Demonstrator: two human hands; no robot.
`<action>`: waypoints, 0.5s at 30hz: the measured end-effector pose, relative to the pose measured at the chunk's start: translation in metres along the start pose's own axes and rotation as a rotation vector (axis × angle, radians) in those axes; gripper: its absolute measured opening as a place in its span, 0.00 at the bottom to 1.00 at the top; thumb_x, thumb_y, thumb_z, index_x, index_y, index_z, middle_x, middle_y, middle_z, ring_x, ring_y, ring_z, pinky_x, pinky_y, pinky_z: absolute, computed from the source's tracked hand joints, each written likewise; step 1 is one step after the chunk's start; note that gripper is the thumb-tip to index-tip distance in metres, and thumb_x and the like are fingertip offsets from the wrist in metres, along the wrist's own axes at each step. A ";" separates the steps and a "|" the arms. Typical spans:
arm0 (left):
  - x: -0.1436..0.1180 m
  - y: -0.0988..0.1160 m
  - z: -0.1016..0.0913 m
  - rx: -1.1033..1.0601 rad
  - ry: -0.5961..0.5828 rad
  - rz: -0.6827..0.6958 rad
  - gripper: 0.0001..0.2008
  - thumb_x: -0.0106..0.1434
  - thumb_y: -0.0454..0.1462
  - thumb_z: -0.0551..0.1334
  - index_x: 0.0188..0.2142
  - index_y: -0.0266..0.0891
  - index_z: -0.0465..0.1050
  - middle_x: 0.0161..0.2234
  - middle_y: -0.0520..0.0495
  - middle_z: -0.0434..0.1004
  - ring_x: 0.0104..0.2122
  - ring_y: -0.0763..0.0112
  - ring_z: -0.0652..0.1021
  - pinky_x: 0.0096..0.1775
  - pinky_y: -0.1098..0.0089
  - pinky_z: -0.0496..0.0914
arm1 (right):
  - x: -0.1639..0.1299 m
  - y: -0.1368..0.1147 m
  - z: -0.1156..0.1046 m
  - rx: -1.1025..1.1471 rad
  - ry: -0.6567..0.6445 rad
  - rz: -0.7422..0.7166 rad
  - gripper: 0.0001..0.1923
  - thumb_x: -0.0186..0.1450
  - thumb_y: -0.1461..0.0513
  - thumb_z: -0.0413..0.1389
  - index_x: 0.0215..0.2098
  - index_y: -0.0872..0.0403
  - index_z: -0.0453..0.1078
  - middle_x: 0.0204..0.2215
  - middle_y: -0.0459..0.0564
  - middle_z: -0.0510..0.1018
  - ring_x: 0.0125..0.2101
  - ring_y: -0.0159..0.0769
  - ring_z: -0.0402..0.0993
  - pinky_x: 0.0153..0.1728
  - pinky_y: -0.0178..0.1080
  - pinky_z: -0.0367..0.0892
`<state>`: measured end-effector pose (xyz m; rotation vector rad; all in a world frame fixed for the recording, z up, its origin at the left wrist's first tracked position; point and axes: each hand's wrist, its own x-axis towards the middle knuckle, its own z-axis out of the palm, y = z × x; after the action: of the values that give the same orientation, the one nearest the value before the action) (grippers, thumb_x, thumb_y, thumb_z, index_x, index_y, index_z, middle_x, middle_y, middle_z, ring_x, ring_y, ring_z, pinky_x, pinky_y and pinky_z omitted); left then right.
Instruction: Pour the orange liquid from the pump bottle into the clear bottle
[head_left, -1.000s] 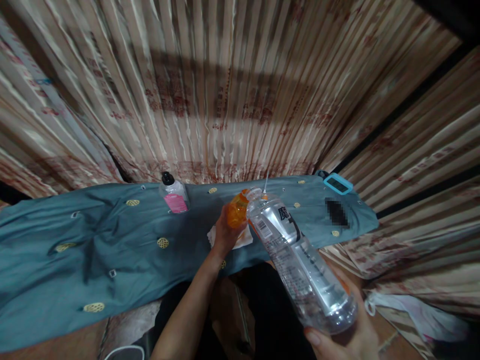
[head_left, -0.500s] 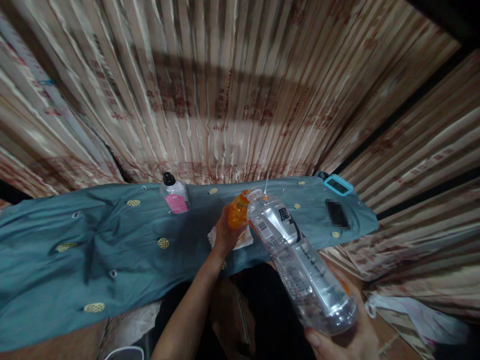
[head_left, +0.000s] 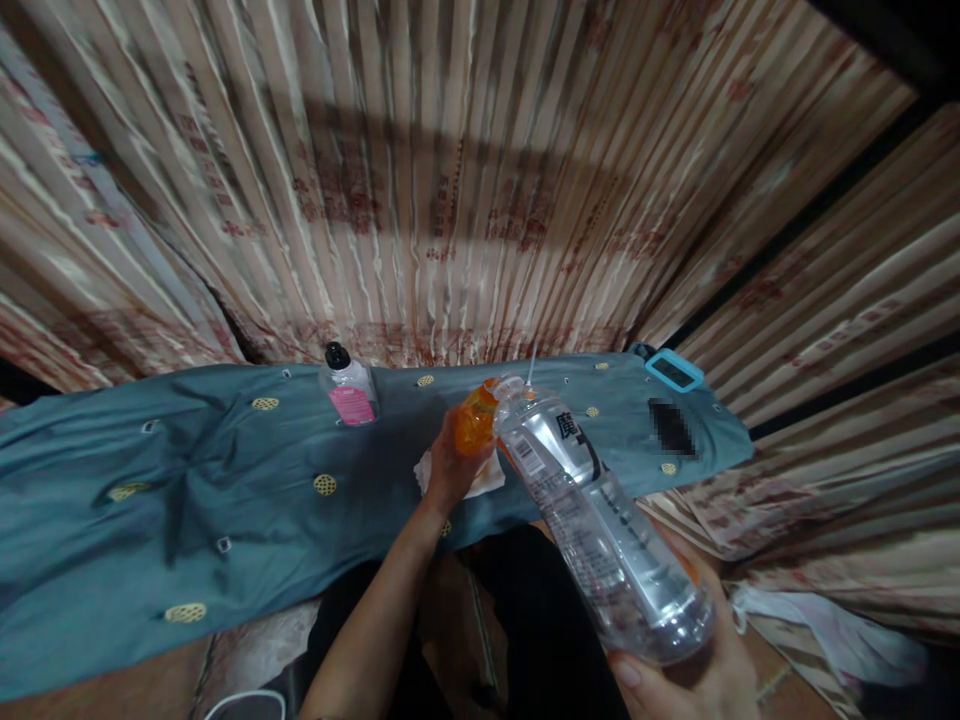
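My left hand (head_left: 448, 470) is wrapped round a small orange bottle (head_left: 475, 420), tilted over the cloth-covered surface. My right hand (head_left: 690, 655) grips the base end of a large clear plastic bottle (head_left: 600, 520) with a silver label. That bottle is tipped, its neck pointing up and left to the mouth of the orange one; whether the two mouths touch, I cannot tell. Beneath my left hand lies a white tissue (head_left: 487, 478), partly hidden. A thin pale stick (head_left: 532, 364) stands up behind the clear bottle's neck.
A bottle with a black cap and pink label (head_left: 352, 390) stands on the teal patterned cloth (head_left: 247, 480). At the right end are a blue-framed device (head_left: 673, 371) and a blurred-out dark object (head_left: 672, 427). Pleated curtains (head_left: 420, 200) rise behind. A white plastic bag (head_left: 832, 625) lies lower right.
Both hands hold their bottles in nearly the same pose. The view has shifted very slightly; nothing else visibly differs.
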<state>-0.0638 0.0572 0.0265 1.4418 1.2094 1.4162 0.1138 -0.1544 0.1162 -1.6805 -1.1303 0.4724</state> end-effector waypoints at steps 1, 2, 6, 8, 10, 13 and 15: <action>0.000 0.000 0.000 0.002 -0.003 -0.004 0.26 0.52 0.38 0.70 0.49 0.41 0.66 0.41 0.48 0.80 0.37 0.64 0.81 0.40 0.65 0.76 | 0.000 0.000 0.000 -0.015 -0.001 0.008 0.44 0.49 0.46 0.69 0.59 0.51 0.64 0.50 0.54 0.76 0.50 0.52 0.76 0.46 0.43 0.73; 0.000 0.000 0.000 0.008 -0.001 -0.008 0.26 0.52 0.37 0.70 0.49 0.42 0.66 0.41 0.48 0.80 0.37 0.64 0.81 0.40 0.65 0.76 | 0.000 0.000 -0.001 -0.034 0.004 0.012 0.44 0.49 0.46 0.68 0.60 0.51 0.64 0.50 0.54 0.75 0.50 0.53 0.75 0.46 0.44 0.73; 0.000 0.000 0.000 0.034 0.014 -0.006 0.27 0.51 0.36 0.71 0.50 0.43 0.66 0.42 0.48 0.80 0.38 0.64 0.81 0.40 0.66 0.76 | -0.001 -0.003 0.000 -0.055 0.014 0.019 0.46 0.49 0.43 0.67 0.60 0.52 0.63 0.50 0.55 0.75 0.52 0.55 0.74 0.51 0.47 0.70; 0.000 0.000 0.000 0.024 0.008 0.000 0.27 0.51 0.37 0.71 0.50 0.42 0.66 0.42 0.48 0.80 0.38 0.64 0.82 0.40 0.66 0.76 | -0.001 -0.005 0.001 -0.047 0.016 0.033 0.46 0.49 0.43 0.67 0.60 0.53 0.63 0.50 0.56 0.75 0.53 0.56 0.74 0.53 0.49 0.69; 0.000 -0.001 0.000 0.011 0.010 0.008 0.26 0.51 0.37 0.71 0.50 0.41 0.67 0.41 0.48 0.81 0.36 0.64 0.82 0.39 0.65 0.77 | 0.000 -0.007 0.002 -0.036 0.020 0.045 0.47 0.48 0.43 0.67 0.60 0.53 0.63 0.50 0.57 0.75 0.54 0.58 0.73 0.55 0.50 0.67; 0.000 -0.001 0.000 0.002 0.029 0.023 0.26 0.51 0.38 0.71 0.49 0.41 0.67 0.40 0.48 0.81 0.36 0.64 0.82 0.39 0.65 0.77 | 0.000 -0.007 0.002 -0.013 0.019 0.041 0.48 0.47 0.43 0.68 0.60 0.53 0.62 0.52 0.57 0.74 0.55 0.58 0.72 0.56 0.50 0.66; 0.000 0.000 0.000 0.004 0.025 0.019 0.26 0.52 0.38 0.71 0.50 0.42 0.67 0.41 0.48 0.81 0.37 0.65 0.82 0.40 0.66 0.77 | 0.001 -0.007 0.002 -0.021 0.019 0.033 0.46 0.48 0.44 0.68 0.60 0.52 0.63 0.52 0.56 0.75 0.54 0.56 0.73 0.54 0.49 0.68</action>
<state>-0.0635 0.0569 0.0263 1.4460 1.2176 1.4496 0.1099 -0.1527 0.1216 -1.7208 -1.0992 0.4655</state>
